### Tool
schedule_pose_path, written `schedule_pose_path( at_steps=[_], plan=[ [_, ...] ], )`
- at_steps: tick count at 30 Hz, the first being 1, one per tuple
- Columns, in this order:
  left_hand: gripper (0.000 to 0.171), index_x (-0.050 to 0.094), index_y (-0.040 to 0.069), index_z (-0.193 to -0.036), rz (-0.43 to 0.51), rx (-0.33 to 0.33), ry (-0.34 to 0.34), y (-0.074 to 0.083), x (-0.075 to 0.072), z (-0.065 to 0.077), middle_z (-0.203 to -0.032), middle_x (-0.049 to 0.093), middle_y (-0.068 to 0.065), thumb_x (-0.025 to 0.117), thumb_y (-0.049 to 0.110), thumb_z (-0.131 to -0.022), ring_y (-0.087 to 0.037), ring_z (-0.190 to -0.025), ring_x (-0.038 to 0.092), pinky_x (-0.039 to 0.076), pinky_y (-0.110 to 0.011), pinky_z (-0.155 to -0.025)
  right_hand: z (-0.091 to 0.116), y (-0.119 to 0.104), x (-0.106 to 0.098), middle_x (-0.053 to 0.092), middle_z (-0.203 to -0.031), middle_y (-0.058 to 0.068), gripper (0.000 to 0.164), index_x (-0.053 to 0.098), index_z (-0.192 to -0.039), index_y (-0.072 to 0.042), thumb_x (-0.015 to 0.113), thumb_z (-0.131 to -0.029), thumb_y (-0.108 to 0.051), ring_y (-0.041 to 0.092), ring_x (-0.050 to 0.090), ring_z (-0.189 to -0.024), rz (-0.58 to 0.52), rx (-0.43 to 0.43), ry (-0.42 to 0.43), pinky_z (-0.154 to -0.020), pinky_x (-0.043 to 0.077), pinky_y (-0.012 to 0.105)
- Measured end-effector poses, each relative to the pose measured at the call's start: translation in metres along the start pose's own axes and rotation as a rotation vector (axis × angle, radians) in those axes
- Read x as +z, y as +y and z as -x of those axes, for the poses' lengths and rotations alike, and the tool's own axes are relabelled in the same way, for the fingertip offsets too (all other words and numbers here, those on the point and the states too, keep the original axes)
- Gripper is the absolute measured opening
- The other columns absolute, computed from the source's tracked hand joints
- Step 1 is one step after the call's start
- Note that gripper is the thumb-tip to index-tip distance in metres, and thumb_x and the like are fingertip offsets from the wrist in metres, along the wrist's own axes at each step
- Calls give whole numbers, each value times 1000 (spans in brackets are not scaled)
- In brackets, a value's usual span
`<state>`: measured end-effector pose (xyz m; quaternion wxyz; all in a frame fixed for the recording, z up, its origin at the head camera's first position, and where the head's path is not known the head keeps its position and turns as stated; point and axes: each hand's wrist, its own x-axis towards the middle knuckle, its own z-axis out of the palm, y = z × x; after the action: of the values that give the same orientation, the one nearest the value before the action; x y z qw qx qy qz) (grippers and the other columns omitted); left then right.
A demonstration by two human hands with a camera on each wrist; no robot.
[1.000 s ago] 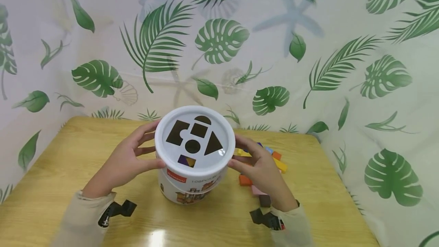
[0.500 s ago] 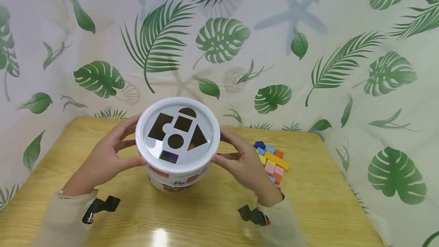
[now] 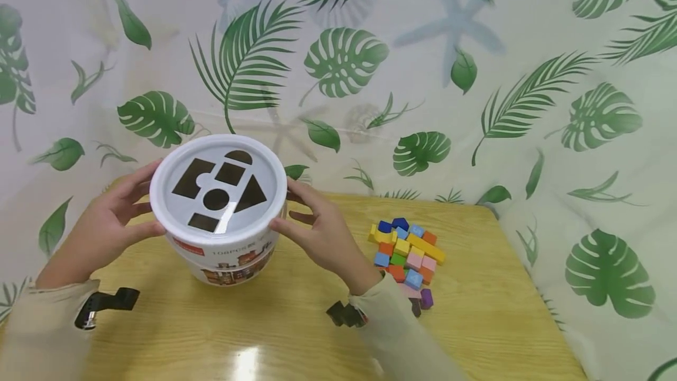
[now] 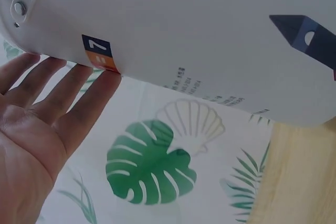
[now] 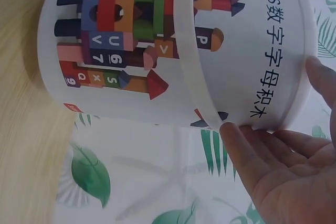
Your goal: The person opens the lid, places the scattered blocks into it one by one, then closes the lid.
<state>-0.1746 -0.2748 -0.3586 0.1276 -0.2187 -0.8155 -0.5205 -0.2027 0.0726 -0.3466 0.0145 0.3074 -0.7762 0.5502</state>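
Observation:
A white toy-block bucket [image 3: 227,257] is held between both hands, its printed castle of blocks facing front. Its round lid [image 3: 180,204] has cut-outs: a circle, a square, a triangle, a half-circle, a rectangle and a notched block. My left hand [image 3: 100,225] grips the bucket just below the lid from the left, thumb in front and fingers along the side. From the right, my right hand [image 3: 322,237] holds it the same way. In the right wrist view, fingers touch the upper wall beside the white handle [image 5: 189,51]. The bucket's back is hidden.
Colourful toy blocks [image 3: 402,249] lie in a cluster on the wooden table [image 3: 476,304], right of the right hand. Behind the table hangs a leaf-patterned cloth [image 3: 338,116]. A black strap [image 3: 108,304] sits on the left wrist.
Both hands have moved left with the bucket, and it appears larger and higher in the head view. The blocks formerly behind the right hand now show fully.

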Motion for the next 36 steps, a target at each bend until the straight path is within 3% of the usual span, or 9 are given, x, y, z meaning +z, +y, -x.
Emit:
schedule_pose_path(
  at_steps=[5,13,19,23,30,34,36],
  plan=[
    [97,34,21,-163,0,-63,24,-10,-10,6,-162,42,2,78,-14,-83,-2,-138,46,47,-11,-95,-15,1,15,58,-146,-5,69,49,-155,-23,80,-93,-23,16,56,-132,-31,37,-21,-99,55,40],
    [86,31,25,-164,1,-167,49,-30,-13,11,-164,38,5,70,-5,-94,5,-130,47,49,-10,-90,-28,7,34,61,-142,4,67,52,-152,-14,80,-92,-16,18,57,-131,-143,37,-12,-92,57,27],
    [77,33,20,-163,117,-171,84,-43,-15,12,-164,37,2,64,-5,-98,2,-135,45,47,-9,-93,-33,6,44,63,-137,0,67,55,-151,-17,83,-90,-21,16,60,-125,-118,88,36,-91,57,25],
    [75,33,20,-163,96,-163,97,-47,-14,13,-164,37,3,64,-3,-99,-1,-139,43,45,-8,-93,-32,6,47,62,-137,-2,66,56,-150,-18,83,-90,-22,15,60,-124,-105,114,45,-90,56,24],
    [70,38,11,-160,312,-113,130,-55,-12,18,-159,45,4,63,-8,-97,0,-137,46,46,-10,-94,-31,3,48,63,-135,-2,65,57,-148,-16,83,-90,-25,15,60,-123,-57,116,30,-93,56,27],
    [76,34,18,-163,125,-124,96,-58,-15,17,-160,42,5,64,-6,-98,3,-134,45,44,-7,-95,-27,2,43,61,-138,-2,67,55,-150,-16,83,-90,-31,14,58,-126,38,112,12,-95,56,30],
    [80,30,22,-164,22,-131,78,-58,-19,15,-161,40,5,65,-5,-98,2,-136,43,43,-6,-96,-25,2,39,60,-141,-1,67,54,-150,-16,80,-92,-38,14,58,-126,229,45,0,-95,55,30]
  ],
)
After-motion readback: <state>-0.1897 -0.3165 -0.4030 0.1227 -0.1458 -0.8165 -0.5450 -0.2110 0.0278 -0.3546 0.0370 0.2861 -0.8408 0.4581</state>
